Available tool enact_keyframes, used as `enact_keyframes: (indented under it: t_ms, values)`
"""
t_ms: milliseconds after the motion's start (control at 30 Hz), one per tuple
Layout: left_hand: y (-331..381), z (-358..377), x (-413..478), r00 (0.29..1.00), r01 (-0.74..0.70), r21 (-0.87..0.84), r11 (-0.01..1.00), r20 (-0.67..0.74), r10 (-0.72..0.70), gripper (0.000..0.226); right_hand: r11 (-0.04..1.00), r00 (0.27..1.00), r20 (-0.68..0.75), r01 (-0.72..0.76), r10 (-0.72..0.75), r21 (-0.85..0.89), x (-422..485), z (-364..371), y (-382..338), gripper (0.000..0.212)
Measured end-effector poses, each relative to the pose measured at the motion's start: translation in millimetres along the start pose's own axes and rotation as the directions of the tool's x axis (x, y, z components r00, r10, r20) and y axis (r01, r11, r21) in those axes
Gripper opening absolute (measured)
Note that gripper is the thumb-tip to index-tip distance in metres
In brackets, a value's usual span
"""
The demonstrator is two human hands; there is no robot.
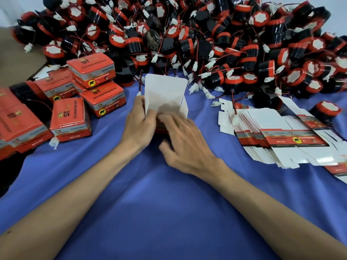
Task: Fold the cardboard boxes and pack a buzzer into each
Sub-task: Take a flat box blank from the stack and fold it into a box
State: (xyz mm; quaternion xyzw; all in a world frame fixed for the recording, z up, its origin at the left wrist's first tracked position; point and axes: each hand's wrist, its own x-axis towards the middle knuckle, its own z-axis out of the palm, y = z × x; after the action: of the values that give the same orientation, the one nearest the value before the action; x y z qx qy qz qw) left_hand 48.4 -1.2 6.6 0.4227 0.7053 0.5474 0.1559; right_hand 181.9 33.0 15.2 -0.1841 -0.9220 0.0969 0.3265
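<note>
Left hand (139,121): grips half-folded red-and-white cardboard box (165,91), desk centre, lid flap upright. Right hand (181,141): on box, fingers blurred, grip unclear. Risk: mis-tucked flap creases; box springs open.

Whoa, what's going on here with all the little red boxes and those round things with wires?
A person is folding up a cardboard box on the blue cloth. The left hand holds its side, and the right hand has its fingers on the flaps, blurred. The white lid stands open. Behind lies a big pile of buzzers. Closed red boxes sit on the left, and flat unfolded boxes wait on the right.
</note>
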Motion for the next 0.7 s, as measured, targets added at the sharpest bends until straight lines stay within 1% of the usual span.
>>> enact_keyframes:
  t_ms: [67,100,133,167,200,233,267,300,333,367,433,500,567,633,700]
  values:
    - [-2.9,0.6,2.7,0.999,0.0,0.039,0.999,-0.033,0.001,0.015,0.999,0.983,-0.181,0.038,-0.037,0.004,5.0,-7.8,5.6,0.043]
    - [-4.6,0.5,4.0,0.999,-0.002,0.053,0.999,-0.049,0.005,0.019,0.999,0.965,-0.262,0.022,-0.028,-0.027,9.5,-11.6,11.9,0.041]
    - [-5.7,0.4,5.1,0.998,-0.005,0.057,0.998,-0.065,0.009,0.026,0.998,0.95,-0.312,-0.031,0.011,-0.06,16.2,-15.1,21.1,0.04]
    - [-6.7,0.2,6.1,0.997,-0.003,0.054,0.999,-0.077,0.007,0.035,0.988,0.939,-0.333,-0.124,0.086,-0.095,24.6,-18.1,32.5,0.039]
    - [-7.4,-0.2,6.6,0.997,0.0,0.05,0.999,-0.083,0.004,0.043,0.96,0.925,-0.327,-0.249,0.195,-0.13,33.5,-19.9,45.9,0.041]
    - [-8.2,-0.7,6.7,0.997,-0.002,0.048,0.999,-0.082,0.006,0.05,0.908,0.897,-0.296,-0.386,0.329,-0.16,42.3,-20.7,61.0,0.043]
    - [-8.6,-1.1,6.6,0.997,-0.012,0.047,0.999,-0.073,0.015,0.057,0.842,0.85,-0.242,-0.512,0.468,-0.17,50.2,-20.6,76.5,0.047]
    - [-8.4,-1.2,5.9,0.998,-0.02,0.049,0.999,-0.056,0.023,0.065,0.774,0.787,-0.171,-0.616,0.593,-0.148,56.9,-20.0,90.0,0.051]
    - [-7.5,-1.0,5.4,0.999,-0.023,0.05,0.998,-0.033,0.024,0.076,0.72,0.729,-0.096,-0.684,0.677,-0.118,62.9,-18.7,101.9,0.057]
    - [-6.2,-0.9,4.8,1.0,-0.019,0.051,0.999,-0.007,0.02,0.089,0.687,0.692,-0.034,-0.721,0.721,-0.095,68.3,-15.7,111.5,0.063]
    - [-3.3,-1.0,3.8,0.999,-0.017,0.059,0.998,0.032,0.015,0.109,0.65,0.65,0.033,-0.755,0.759,-0.087,78.4,-6.3,123.7,0.072]
    - [-1.3,-0.5,2.5,0.999,-0.038,0.058,0.998,0.04,0.036,0.116,0.61,0.611,0.031,-0.783,0.791,-0.126,87.1,4.4,129.9,0.074]
    - [0.2,0.2,1.9,0.997,-0.07,0.067,0.995,0.029,0.068,0.115,0.577,0.586,-0.051,-0.807,0.809,-0.121,95.3,10.1,134.1,0.07]
    - [0.7,0.0,2.3,0.996,-0.094,0.071,0.993,0.004,0.094,0.112,0.571,0.573,-0.14,-0.819,0.807,-0.058,104.2,10.3,139.5,0.061]
    - [0.4,-0.5,2.3,0.993,-0.113,0.069,0.991,-0.018,0.114,0.108,0.569,0.564,-0.183,-0.822,0.805,-0.029,111.4,7.2,146.4,0.057]
